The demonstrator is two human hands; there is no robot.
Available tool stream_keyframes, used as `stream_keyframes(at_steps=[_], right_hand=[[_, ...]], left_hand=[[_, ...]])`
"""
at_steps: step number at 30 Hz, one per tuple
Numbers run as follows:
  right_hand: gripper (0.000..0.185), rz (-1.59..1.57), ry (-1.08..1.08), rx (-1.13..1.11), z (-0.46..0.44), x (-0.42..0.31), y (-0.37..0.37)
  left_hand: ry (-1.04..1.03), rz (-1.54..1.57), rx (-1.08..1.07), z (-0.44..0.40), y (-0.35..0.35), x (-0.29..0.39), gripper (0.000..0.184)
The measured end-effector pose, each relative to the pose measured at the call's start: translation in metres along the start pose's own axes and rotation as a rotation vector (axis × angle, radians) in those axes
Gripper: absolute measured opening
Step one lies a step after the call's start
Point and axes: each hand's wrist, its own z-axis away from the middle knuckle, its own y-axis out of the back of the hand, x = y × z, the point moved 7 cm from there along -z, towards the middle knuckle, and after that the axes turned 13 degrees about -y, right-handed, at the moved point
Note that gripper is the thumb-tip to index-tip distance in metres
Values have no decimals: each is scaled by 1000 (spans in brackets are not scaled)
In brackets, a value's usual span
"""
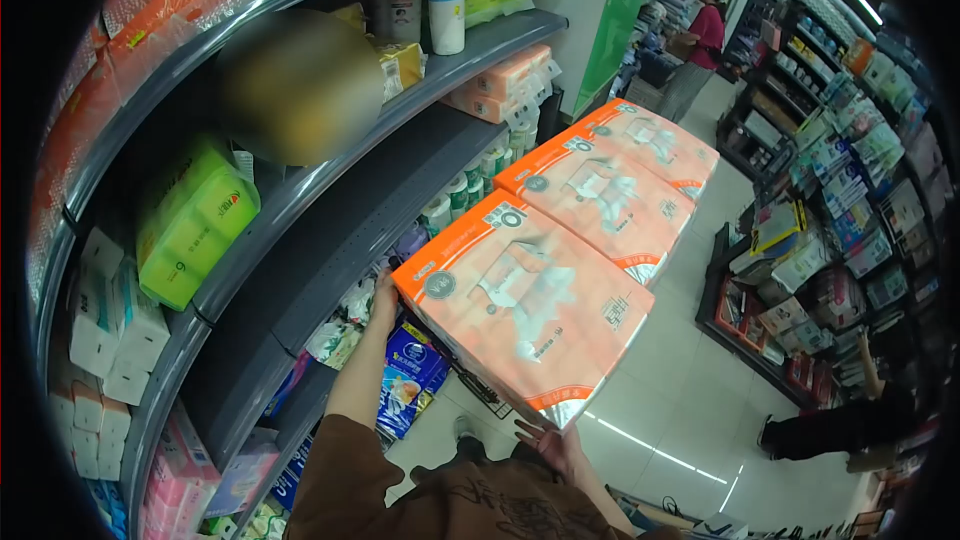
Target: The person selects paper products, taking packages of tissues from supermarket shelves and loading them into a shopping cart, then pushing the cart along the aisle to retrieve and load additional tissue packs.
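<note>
Brown shirt (460, 505) fills the near edge, and both bare hands reach out from it to the near pack (525, 310), an orange one that lies just ahead. Left hand (383, 302) touches the left side of this pack; its fingertips are hidden, so I cannot tell how far it is closed. Right hand (558, 448) is under the near right corner, fingers spread apart (how firmly they bear on the wrap, I cannot tell).

Beyond, in one row running away to the far right, come the middle pack (600, 195) and the far pack (655, 140), both orange too. What bears their weight is mostly hidden, though a dark wire edge (483, 392) shows below the near pack.

On the left stands a curved grey shelf unit (330, 225). It holds a green pack (200, 225), white packs (115, 325) and, low and near, a pink pack (180, 480). A blue pack (410, 375) lies below the left hand.

Across the pale floor (660, 380), one person (705, 35) stands far off and another (845, 420) is near the right-hand rack (712, 310).
</note>
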Motion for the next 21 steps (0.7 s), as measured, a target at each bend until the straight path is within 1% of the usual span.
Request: stream_keyframes(at_steps=[1, 3, 5, 6, 7, 9, 11, 12, 13, 15, 16, 17, 19, 20, 21], right_hand=[[59, -43, 41, -58, 1, 1, -15], [63, -68, 86, -79, 5, -3, -31], [65, -55, 145, -99, 11, -11, -33], [72, -72, 196, -89, 16, -17, -26], [78, -94, 251, -78, 23, -22, -21], [79, -110, 326, -23, 45, -29, -8], [78, -111, 358, -25, 58, -37, 14], [70, -145, 381, 94, 66, -41, 23], [68, -156, 427, 114, 73, -43, 29], [63, -168, 522, 154, 84, -49, 39], [56, -278, 545, 159, 84, -50, 50], [61, -367, 565, 144, 83, -50, 60], [70, -549, 597, 112, 81, -43, 81], [74, -560, 590, 125, 82, -38, 79], [79, -568, 577, 137, 81, -35, 69]], left_hand=[[-15, -12, 6, 1, 4, -6, 35], [-75, -23, -20, -3, 16, -31, 38], [-99, -241, 37, 19, 13, -25, 44], [-186, -421, 62, 25, 13, -31, 51], [-83, -482, -44, 41, -1, -18, 52], [-75, -545, -51, 71, -22, -3, 51], [-94, -455, -96, 100, -47, 11, 48], [-53, -405, -124, 106, -52, -5, 46], [-72, -380, -176, 115, -61, -7, 45], [-65, -361, -212, 132, -76, -8, 45], [-55, -315, -265, 140, -86, -7, 45], [-41, -331, -307, 149, -94, -7, 44], [-99, -294, -300, 166, -109, -1, 43], [-31, -211, -329, 174, -121, 15, 48], [44, -192, -349, 182, -130, 30, 54]])
